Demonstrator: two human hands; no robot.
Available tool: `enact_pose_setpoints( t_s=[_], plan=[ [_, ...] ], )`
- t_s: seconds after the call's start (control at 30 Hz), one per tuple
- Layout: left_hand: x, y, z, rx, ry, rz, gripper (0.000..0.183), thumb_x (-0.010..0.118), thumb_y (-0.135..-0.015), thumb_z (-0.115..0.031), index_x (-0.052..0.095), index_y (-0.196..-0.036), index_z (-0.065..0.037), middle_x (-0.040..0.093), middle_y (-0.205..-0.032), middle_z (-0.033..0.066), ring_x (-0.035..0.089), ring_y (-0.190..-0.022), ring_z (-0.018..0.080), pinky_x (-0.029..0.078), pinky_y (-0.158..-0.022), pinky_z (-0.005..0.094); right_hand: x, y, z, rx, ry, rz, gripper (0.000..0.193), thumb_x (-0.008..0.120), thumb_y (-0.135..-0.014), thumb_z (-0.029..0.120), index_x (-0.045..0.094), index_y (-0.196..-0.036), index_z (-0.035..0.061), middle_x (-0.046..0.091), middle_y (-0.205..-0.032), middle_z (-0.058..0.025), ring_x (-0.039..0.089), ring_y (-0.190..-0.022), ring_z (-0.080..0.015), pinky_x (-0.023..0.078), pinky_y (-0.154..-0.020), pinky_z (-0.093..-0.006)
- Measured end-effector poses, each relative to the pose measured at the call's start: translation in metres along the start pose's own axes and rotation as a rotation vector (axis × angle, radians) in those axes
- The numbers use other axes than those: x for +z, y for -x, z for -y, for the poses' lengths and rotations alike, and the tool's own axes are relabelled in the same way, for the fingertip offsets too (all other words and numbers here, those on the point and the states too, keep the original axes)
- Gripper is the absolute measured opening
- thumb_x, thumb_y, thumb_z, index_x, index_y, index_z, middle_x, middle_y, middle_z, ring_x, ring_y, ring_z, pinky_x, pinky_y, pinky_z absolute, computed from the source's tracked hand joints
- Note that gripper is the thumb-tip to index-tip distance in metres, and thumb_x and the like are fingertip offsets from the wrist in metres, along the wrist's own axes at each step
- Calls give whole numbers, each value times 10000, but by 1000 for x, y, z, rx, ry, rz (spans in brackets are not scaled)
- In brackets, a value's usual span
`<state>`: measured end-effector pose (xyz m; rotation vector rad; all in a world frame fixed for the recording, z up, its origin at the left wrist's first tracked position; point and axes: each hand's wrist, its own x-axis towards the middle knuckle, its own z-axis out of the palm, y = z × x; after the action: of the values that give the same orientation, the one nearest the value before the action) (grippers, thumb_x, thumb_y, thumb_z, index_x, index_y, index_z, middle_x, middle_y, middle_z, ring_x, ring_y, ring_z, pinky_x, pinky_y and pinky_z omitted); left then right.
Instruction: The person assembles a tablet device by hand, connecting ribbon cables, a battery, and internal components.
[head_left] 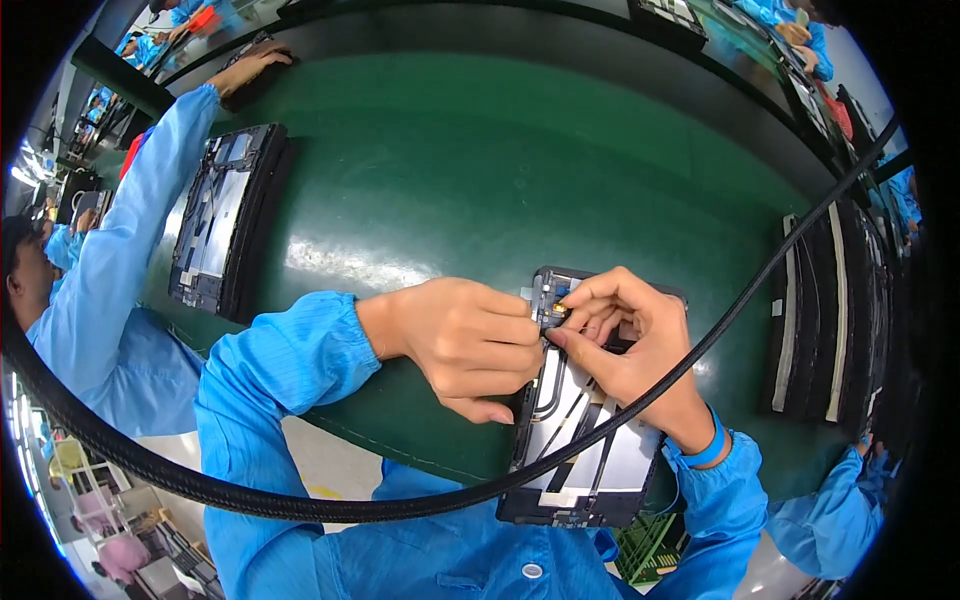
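An opened tablet body point(585, 450), black-framed with silver plates and dark flat cables inside, lies on the green belt point(480, 170) near its front edge. My left hand point(470, 345) rests on the tablet's left edge with fingers curled against it. My right hand point(630, 340) pinches a small gold-coloured part point(561, 310) at the tablet's upper left corner, thumb and forefinger closed on it. Both hands meet over that corner and hide what lies beneath. Both my sleeves are blue.
A stack of similar opened tablets point(225, 215) lies at the left, beside a co-worker's blue sleeve point(130, 240) reaching across the belt. More stacked units point(830, 320) stand at the right edge. A thick black cable point(300, 500) arcs across the view in front.
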<state>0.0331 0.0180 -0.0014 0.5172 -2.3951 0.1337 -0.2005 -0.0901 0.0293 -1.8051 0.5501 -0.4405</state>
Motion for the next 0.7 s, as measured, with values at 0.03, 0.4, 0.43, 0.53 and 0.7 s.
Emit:
enact_pose_setpoints(
  t_s=[0.03, 0.4, 0.43, 0.53, 0.7],
  plan=[
    [0, 0, 0, -8, 15, 2, 442, 660, -1073, -370, 761, -914, 30, 753, -948, 135, 717, -800, 276, 632, -754, 402, 0, 0, -1, -8, -1, 0, 260, 878, -851, -18, 748, -1072, 23, 780, -828, -33, 652, -718, -50, 505, -659, -224],
    [2, -1, 7, -57, -18, -31, 369, 660, -1046, -298, 763, -905, 27, 734, -923, 132, 702, -786, 288, 599, -706, 405, -2, -1, 3, 30, -22, 5, 299, 858, -853, -25, 760, -1135, 2, 766, -835, -41, 672, -749, -63, 523, -681, -232],
    [2, 0, 6, -84, -4, -36, 373, 650, -1048, -299, 764, -922, 33, 731, -931, 137, 702, -793, 296, 601, -702, 407, -3, -1, 2, 35, -30, 8, 304, 854, -855, -28, 757, -1142, -1, 759, -832, -37, 670, -746, -65, 521, -683, -231],
    [5, -2, -4, -191, 23, -69, 315, 685, -997, -283, 739, -931, 20, 682, -922, 120, 668, -810, 291, 573, -684, 405, -3, 0, 4, 59, -44, 17, 315, 845, -855, -30, 753, -1155, -5, 749, -834, -29, 664, -745, -67, 517, -690, -232],
    [4, 1, -11, -270, 25, -101, 269, 733, -938, -256, 725, -962, 12, 642, -925, 103, 643, -837, 292, 558, -689, 408, 1, 2, 4, 51, -10, 11, 327, 834, -847, -21, 751, -1162, 0, 738, -839, -20, 655, -763, -66, 514, -708, -238]
  ],
)
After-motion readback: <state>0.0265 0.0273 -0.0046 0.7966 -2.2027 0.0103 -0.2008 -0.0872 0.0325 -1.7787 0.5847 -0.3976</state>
